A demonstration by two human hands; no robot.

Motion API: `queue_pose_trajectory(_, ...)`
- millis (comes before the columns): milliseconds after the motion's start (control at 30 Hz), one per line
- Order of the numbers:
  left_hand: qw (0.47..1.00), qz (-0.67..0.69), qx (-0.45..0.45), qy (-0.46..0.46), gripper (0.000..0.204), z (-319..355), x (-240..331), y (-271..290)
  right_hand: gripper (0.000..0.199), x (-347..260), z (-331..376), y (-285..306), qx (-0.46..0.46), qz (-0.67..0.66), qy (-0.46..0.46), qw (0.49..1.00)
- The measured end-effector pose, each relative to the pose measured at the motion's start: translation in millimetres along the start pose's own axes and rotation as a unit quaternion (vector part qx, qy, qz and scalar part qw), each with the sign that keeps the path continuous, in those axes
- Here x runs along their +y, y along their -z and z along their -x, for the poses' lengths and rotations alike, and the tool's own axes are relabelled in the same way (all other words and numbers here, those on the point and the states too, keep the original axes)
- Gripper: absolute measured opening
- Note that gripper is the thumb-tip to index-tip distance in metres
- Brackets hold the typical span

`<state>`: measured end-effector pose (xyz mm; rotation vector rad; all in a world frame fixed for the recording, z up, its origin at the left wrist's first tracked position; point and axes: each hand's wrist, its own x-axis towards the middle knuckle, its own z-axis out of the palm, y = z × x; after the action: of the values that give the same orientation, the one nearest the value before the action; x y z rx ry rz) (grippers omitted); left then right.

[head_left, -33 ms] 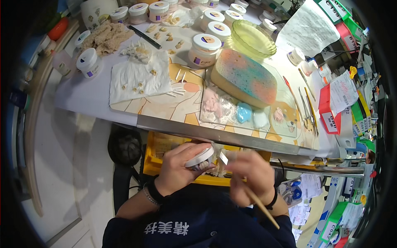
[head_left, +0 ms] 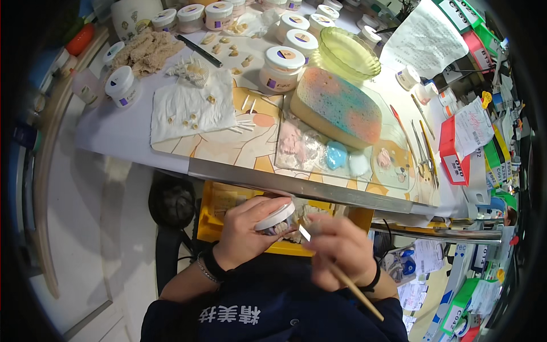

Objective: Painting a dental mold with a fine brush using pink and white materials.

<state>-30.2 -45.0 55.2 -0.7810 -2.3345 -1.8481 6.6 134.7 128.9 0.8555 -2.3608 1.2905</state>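
My left hand (head_left: 242, 228) is closed around a dental cast (head_left: 280, 228) on a round white base (head_left: 275, 218), held just off the table's front edge. A row of pale teeth shows on the cast, beside my fingertips. In my right hand (head_left: 345, 248) is a wooden-handled tool (head_left: 359, 296) with a short, flat, shiny blade (head_left: 305, 232). The blade points up toward the cast and sits a little right of it. Whether it touches cannot be told. My right fingers are slightly blurred. Beneath both hands lies an open yellow drawer (head_left: 219, 228) with pale pieces inside.
On the table, a colourful sponge (head_left: 337, 108) rests on a glass slab (head_left: 285, 165) with pink, blue and white paste. Around stand white-lidded jars (head_left: 282, 69), a green dish (head_left: 348, 54), a tissue (head_left: 191, 111) with small crowns, slim tools (head_left: 421, 145) and a red tray (head_left: 454, 151).
My right hand has shifted slightly down, and the blade has dropped and moved a little left, closer to the cast. My left hand and the cast stay in place.
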Motion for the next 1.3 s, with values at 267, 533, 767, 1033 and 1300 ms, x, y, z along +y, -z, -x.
queue_pose_trajectory(267, 1.0, -0.001, -0.014, -0.018, 0.05, 1, -1, 0, 0.019, 1, 25, -19, -0.025, -0.045, -0.036, 0.998)
queue_pose_trajectory(533, 0.999, -0.021, -0.011, -0.034, 0.05, 0, 2, -1, 0.02, 0, 26, -17, -0.027, -0.007, -0.046, 0.999)
queue_pose_trajectory(767, 0.999, -0.019, -0.015, -0.034, 0.05, -1, 4, 0, 0.02, 1, 28, -18, -0.022, 0.007, -0.047, 0.999)
queue_pose_trajectory(1033, 0.999, -0.016, -0.013, -0.028, 0.049, -1, 3, -1, 0.021, 2, 28, -18, -0.018, -0.001, -0.047, 0.999)
queue_pose_trajectory(1300, 0.999, -0.019, -0.015, -0.028, 0.048, -1, 3, -1, 0.019, 1, 26, -17, -0.025, 0.014, -0.05, 0.998)
